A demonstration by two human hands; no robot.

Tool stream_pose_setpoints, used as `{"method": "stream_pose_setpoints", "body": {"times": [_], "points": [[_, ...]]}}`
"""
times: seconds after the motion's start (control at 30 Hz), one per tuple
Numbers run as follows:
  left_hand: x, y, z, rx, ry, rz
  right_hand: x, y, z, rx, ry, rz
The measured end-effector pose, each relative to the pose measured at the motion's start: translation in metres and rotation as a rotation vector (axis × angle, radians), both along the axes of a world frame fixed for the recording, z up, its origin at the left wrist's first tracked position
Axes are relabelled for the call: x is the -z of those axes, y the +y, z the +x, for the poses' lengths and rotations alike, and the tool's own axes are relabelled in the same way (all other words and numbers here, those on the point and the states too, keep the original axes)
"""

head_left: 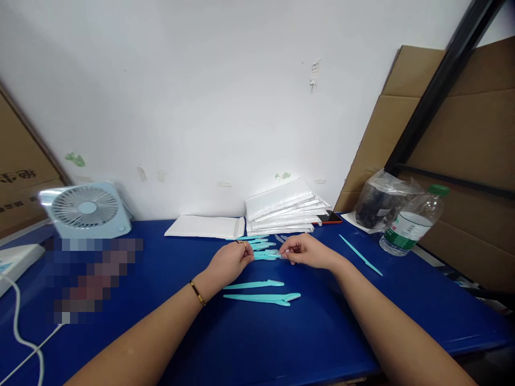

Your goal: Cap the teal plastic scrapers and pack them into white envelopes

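Pinched between the fingers of my left hand (230, 261) is a turquoise razor-like stick (265, 257). My right hand (302, 250) has its fingertips together at the stick's right end, where a small clear piece shows; exactly what they grip is too small to tell. Just behind my hands lie several similar turquoise sticks (262, 245) in a row. Nearer the front are two more, one slim (254, 284) and one with a lifted piece at its right end (257, 298). A single stick (360, 254) lies apart on the right. Small clear pieces (280, 238) rest behind my right hand.
The blue table (257, 343) holds a fan (86, 209) at left, a white padded envelope (203, 226), a stack of envelopes (285, 209), a phone (332, 217), a bagged dark item (372, 203) and a bottle (412, 225). Cardboard (475, 134) stands at right.
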State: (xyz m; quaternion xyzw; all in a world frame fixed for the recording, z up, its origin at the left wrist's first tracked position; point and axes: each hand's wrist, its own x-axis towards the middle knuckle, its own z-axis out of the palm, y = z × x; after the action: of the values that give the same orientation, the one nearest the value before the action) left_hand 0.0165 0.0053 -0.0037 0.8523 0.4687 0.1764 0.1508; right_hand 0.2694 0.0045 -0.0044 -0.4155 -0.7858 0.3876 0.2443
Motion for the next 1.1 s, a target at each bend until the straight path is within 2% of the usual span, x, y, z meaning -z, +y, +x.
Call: {"method": "stream_pose_setpoints", "body": {"times": [0.2, 0.33, 0.43, 0.5, 0.57, 0.73, 0.83, 1.0, 1.1], "points": [[-0.001, 0.002, 0.004, -0.002, -0.034, 0.041, 0.003, 0.002, -0.010, 0.043, 0.045, 0.071], [-0.002, 0.002, 0.000, -0.038, -0.073, 0.083, -0.006, 0.008, 0.017, 0.301, -0.132, 0.323], [-0.006, -0.004, -0.003, 0.100, 0.010, -0.022, -0.008, 0.014, 0.038, 0.413, -0.351, 0.357], [-0.008, -0.009, -0.002, 0.198, 0.074, -0.100, -0.004, 0.017, 0.044, 0.408, -0.444, 0.326], [-0.007, -0.014, 0.000, 0.241, 0.127, -0.136, 0.002, 0.020, 0.041, 0.383, -0.510, 0.329], [-0.002, -0.014, 0.005, 0.156, 0.105, -0.078, 0.012, 0.022, 0.022, 0.378, -0.653, 0.420], [-0.001, -0.009, 0.003, 0.062, 0.022, -0.057, 0.012, 0.019, 0.015, 0.316, -0.538, 0.413], [-0.004, -0.002, -0.001, -0.013, -0.027, -0.031, 0.005, 0.009, 0.006, 0.098, -0.063, 0.140], [-0.004, 0.000, -0.002, -0.025, -0.040, -0.032, -0.002, 0.003, 0.001, 0.048, 0.014, 0.071]]}}
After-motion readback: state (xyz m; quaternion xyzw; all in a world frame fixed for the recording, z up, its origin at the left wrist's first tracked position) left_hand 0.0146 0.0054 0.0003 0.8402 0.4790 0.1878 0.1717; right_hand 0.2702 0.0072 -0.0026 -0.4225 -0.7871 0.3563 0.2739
